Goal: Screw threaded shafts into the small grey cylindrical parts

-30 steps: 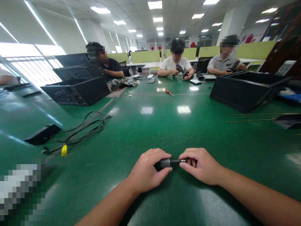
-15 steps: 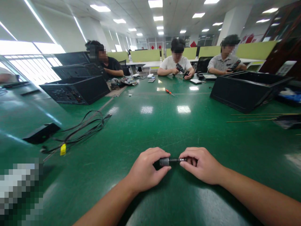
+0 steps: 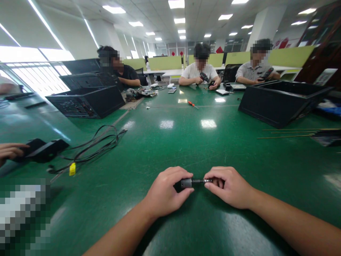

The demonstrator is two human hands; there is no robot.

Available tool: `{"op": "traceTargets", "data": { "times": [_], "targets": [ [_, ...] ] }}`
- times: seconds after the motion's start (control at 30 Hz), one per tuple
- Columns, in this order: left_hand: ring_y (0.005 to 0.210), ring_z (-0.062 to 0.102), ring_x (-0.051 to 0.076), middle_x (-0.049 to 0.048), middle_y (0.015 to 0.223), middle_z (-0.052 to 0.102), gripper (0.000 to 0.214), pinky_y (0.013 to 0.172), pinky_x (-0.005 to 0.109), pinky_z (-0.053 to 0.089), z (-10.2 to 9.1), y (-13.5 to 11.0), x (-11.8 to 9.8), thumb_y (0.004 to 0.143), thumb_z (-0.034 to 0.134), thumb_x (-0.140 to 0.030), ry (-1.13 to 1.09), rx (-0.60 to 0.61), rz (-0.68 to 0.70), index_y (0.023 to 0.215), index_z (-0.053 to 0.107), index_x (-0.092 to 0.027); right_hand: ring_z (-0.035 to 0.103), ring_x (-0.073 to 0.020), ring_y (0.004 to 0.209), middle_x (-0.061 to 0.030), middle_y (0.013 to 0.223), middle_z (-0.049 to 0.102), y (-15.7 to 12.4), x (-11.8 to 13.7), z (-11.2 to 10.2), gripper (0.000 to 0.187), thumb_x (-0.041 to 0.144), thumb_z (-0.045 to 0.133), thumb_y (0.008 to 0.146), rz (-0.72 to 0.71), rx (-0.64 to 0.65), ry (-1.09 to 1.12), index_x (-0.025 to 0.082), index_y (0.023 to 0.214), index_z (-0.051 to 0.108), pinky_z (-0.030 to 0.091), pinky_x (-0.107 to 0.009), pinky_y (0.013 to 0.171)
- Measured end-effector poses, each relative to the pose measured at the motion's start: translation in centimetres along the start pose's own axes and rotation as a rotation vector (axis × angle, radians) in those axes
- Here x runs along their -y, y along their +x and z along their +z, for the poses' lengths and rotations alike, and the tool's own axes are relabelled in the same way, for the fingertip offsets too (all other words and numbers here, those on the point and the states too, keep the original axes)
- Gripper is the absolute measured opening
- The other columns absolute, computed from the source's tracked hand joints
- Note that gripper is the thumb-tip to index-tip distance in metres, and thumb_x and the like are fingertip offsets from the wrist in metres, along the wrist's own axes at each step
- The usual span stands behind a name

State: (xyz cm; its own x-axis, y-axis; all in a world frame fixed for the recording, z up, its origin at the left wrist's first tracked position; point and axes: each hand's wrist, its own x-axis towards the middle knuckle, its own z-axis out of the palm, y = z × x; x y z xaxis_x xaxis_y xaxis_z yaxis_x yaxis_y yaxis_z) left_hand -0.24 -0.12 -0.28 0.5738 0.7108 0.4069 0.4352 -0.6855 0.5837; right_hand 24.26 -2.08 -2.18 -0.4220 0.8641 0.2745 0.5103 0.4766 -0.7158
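Note:
Near the front of the green table [image 3: 170, 149], a dark cylindrical tool with a thin shaft [image 3: 187, 183] lies level between my hands. My left hand [image 3: 170, 192] wraps its fingers and thumb around the thick grey-black end. From the other side, my right hand [image 3: 229, 186] pinches the shiny metal end of the shaft between thumb and fingers. The palms and fingers cover both ends, so the exact kind of tool cannot be made out.
Black computer cases [image 3: 87, 101] stand left, with another case [image 3: 279, 103] right. Looped black cables [image 3: 101, 142] and a black bracket-like part [image 3: 49, 149] lie left. A red screwdriver [image 3: 192, 104] lies farther off. Three people sit across; another person's hand [image 3: 10, 151] shows at left.
Another person's hand has come in at the left edge, on a black part beside the bracket-like one. My hands and the tool have stayed practically still.

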Motion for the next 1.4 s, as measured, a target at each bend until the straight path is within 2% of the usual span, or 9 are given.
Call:
{"op": "traceTargets", "data": {
  "times": [0.6,1.4],
  "targets": [
    [0.091,0.069,0.021,0.0062,0.099,0.074,0.028,0.084,0.037,0.055,-0.4,0.0,0.2,0.077,0.074,-0.018,0.021,0.015,-0.009,0.105,0.071,-0.021,0.053,-0.0105,0.056,0.0003,0.07,0.061,0.0,0.0,-0.1,0.011,0.021,0.064,0.088,0.006,0.005,0.004,0.018,0.093,0.073,0.04,-0.023,0.055],
    [0.092,0.069,0.02,0.0054,0.098,0.074,0.027,0.085,0.036,0.054,-1.1,0.3,0.5,0.079,0.073,-0.019,0.073,0.013,0.051,0.105,0.071,-0.022,0.053,-0.0107,0.055,0.0007,0.069,0.061,0.1,0.0,-0.1,0.01,0.02,0.064,0.088,-0.006,-0.01,-0.019,0.018,0.092,0.072,0.041,-0.023,0.055]
  ]
}}
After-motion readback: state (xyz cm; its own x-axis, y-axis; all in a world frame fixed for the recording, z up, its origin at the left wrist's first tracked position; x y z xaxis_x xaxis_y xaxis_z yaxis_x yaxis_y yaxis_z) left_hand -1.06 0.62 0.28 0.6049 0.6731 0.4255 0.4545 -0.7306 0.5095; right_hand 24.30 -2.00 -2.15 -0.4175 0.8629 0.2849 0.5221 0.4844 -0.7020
